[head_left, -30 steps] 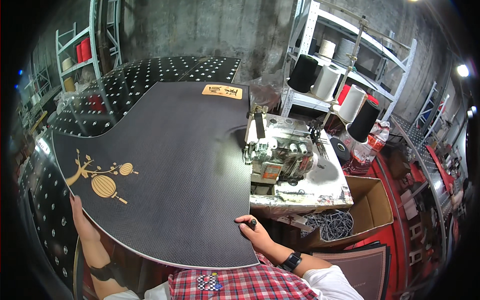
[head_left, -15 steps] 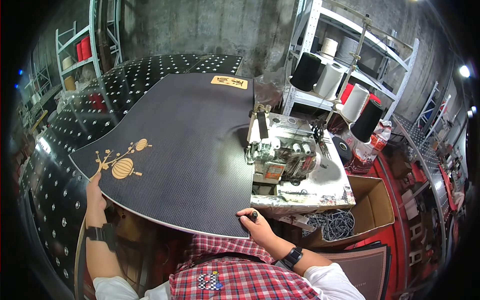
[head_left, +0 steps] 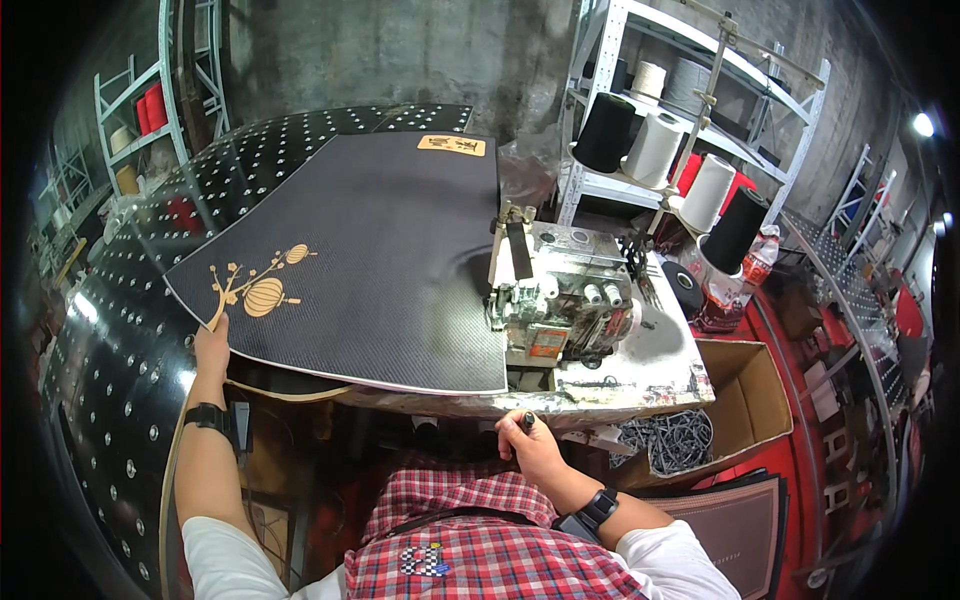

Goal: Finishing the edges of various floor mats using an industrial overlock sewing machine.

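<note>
The dark mat [head_left: 390,270] is laid flat, with its far and left portions carried by the studded black surface [head_left: 115,370]. The bright round studs are presumably fitted so that sheet material can be slid with little drag. The right edge of the mat is set alongside the sewing machine [head_left: 565,290], apparently so that the edge, rather than the middle of the sheet, is presented to the stitching head. The printed face, with its gold lantern motif [head_left: 264,297], is turned upward, by which the pattern is left visible.

The left hand [head_left: 212,345] is placed at the near left edge of the mat, below the motif. Part of the hand is hidden by the sheet; whether the edge is pinched or merely supported cannot be told. By this placement, the side farthest from the machine can likely be steered.

The right hand [head_left: 530,450] is positioned clear of the mat, in front of the white surface [head_left: 640,385]. Its fingers are curled around a small dark tool [head_left: 527,421], whose end is exposed above the grip, probably for ready use.

The white thread cone [head_left: 654,150] is mounted upright behind the machine, presumably for free unwinding.
</note>
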### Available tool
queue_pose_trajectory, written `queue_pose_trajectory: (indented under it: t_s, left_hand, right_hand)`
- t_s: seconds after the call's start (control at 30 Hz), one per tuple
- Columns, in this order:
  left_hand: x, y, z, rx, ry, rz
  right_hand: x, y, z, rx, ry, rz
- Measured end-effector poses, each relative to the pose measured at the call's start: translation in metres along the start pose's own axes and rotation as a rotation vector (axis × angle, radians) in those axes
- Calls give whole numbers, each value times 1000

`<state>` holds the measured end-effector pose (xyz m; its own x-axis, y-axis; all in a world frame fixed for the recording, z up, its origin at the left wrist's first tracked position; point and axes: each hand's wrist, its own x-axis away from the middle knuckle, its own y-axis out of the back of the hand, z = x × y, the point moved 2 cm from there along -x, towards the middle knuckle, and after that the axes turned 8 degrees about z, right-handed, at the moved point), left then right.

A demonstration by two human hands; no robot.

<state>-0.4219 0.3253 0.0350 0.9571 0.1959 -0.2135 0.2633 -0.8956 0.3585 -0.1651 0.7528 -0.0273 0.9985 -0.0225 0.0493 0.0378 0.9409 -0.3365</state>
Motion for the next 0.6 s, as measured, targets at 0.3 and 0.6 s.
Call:
queue_pose_trajectory:
  t_s: [0.3, 0.6]
  left_hand:
    - [-41, -21, -1, -438, -124, 59]
    - [-50, -36, -12, -470, 118, 70]
  right_hand:
    - [-3, 6, -5, 13, -25, -52]
    - [-7, 8, -8, 3, -35, -65]
